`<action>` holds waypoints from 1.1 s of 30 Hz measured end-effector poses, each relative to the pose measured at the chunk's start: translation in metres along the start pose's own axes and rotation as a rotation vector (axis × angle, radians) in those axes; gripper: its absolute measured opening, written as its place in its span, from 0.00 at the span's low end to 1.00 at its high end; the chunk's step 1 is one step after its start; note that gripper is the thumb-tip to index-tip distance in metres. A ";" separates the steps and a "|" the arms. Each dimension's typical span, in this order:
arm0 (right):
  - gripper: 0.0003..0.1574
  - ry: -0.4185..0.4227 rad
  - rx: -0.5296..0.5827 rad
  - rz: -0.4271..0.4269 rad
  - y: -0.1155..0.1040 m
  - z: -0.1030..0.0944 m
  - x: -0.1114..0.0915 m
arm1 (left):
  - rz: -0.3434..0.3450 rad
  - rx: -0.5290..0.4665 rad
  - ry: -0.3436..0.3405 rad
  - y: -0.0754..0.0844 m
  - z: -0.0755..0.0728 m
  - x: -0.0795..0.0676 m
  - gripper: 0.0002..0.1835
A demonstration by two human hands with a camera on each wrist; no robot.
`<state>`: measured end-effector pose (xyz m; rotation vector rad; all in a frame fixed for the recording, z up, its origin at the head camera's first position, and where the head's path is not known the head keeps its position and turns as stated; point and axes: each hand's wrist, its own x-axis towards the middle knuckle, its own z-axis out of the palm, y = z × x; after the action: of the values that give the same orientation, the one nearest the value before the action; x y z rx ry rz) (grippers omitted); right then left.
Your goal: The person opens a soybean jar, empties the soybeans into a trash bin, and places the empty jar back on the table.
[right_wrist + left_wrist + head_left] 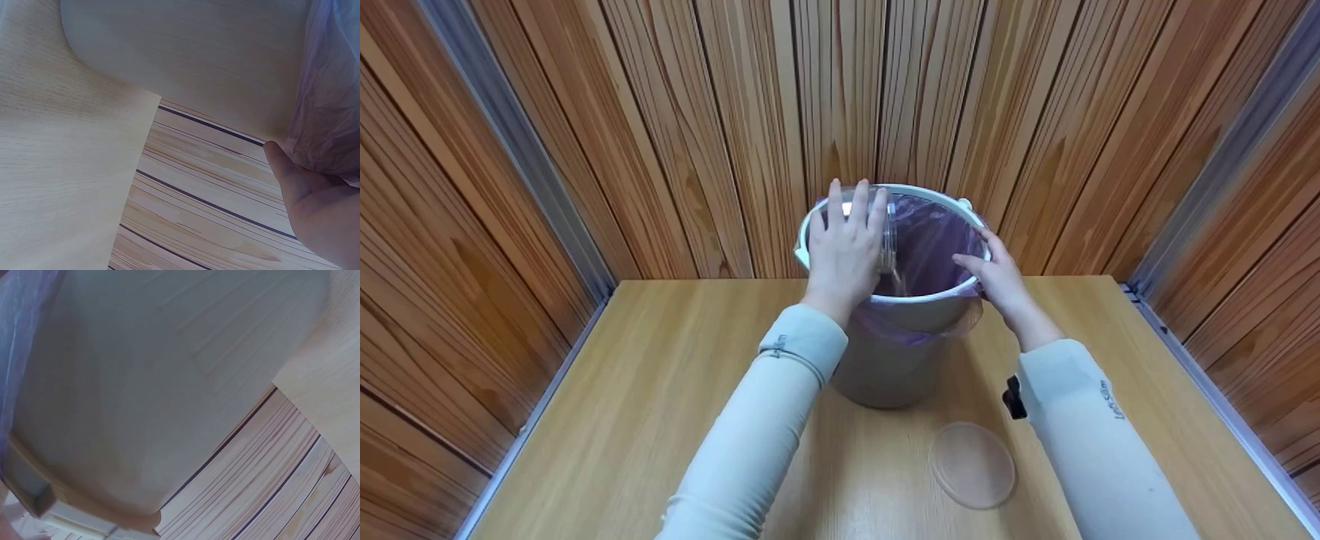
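A grey trash bin (885, 375) with a pale rim stands on the table, lined with a purple plastic bag (934, 232). My left hand (844, 251) grips a clear round container (888, 240) from its outer side. The container is tipped sideways inside the bin's mouth, its opening facing right; the hand hides much of it. On the right side, my right hand (1001, 281) holds the bin's rim, thumb inside and fingers outside over the bag. In the right wrist view, a fingertip of the right hand (320, 208) lies beside the bag's overhang.
A translucent round lid (973, 465) lies flat on the wooden table (697, 412), in front of the bin and near the right forearm. Wood-panelled walls (840, 97) close off the back and both sides, with the bin near the back wall.
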<state>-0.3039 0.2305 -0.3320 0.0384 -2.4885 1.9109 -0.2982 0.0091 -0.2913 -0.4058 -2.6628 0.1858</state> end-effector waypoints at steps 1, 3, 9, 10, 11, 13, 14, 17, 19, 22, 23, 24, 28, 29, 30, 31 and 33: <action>0.48 0.000 0.000 0.000 0.000 0.000 0.000 | 0.000 0.001 0.000 0.000 0.000 0.000 0.53; 0.48 -0.002 -0.004 0.001 0.000 0.000 0.000 | 0.002 0.007 0.002 0.000 0.000 0.000 0.52; 0.48 0.003 -0.014 0.004 0.000 0.000 0.000 | 0.007 0.019 0.015 0.001 -0.001 0.000 0.50; 0.48 0.004 -0.016 0.005 0.000 0.000 0.000 | 0.008 0.019 0.014 0.001 -0.001 0.000 0.50; 0.48 0.006 -0.016 0.005 0.000 0.000 0.001 | 0.008 0.021 0.013 0.001 -0.001 0.000 0.50; 0.48 0.006 -0.013 0.007 0.000 0.000 0.000 | 0.010 0.025 0.011 0.001 -0.001 -0.001 0.51; 0.48 0.005 -0.011 0.009 0.000 0.000 0.000 | 0.011 0.028 0.011 0.001 -0.001 -0.001 0.51; 0.48 0.002 -0.009 0.012 0.000 -0.001 0.000 | 0.013 0.038 0.015 0.001 -0.001 -0.001 0.52; 0.48 0.003 -0.010 0.013 0.000 -0.001 -0.001 | 0.013 0.043 0.018 0.002 -0.001 0.000 0.52; 0.47 0.007 -0.014 0.015 0.000 -0.001 0.000 | 0.014 0.053 0.023 0.002 -0.001 0.000 0.51; 0.47 0.008 -0.014 0.016 0.000 0.000 0.000 | 0.015 0.055 0.023 0.002 -0.001 0.000 0.51; 0.47 0.008 -0.015 0.017 0.000 0.000 0.000 | 0.016 0.057 0.023 0.002 -0.001 0.000 0.51; 0.47 0.009 -0.016 0.018 0.000 0.000 0.000 | 0.021 0.075 0.026 0.003 -0.001 0.000 0.51; 0.47 0.009 -0.018 0.015 0.000 0.000 -0.001 | 0.023 0.080 0.028 0.003 -0.001 0.000 0.50; 0.47 0.009 -0.019 0.014 0.000 0.000 -0.001 | 0.024 0.085 0.032 0.003 -0.001 0.000 0.49; 0.47 0.009 -0.020 0.013 0.000 -0.001 -0.001 | 0.025 0.087 0.035 0.003 -0.001 -0.001 0.49; 0.47 0.009 -0.023 0.013 0.000 -0.001 -0.001 | 0.027 0.092 0.042 0.004 -0.001 -0.001 0.47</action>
<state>-0.3031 0.2312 -0.3318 0.0143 -2.5106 1.8829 -0.2963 0.0124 -0.2916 -0.4121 -2.5970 0.3031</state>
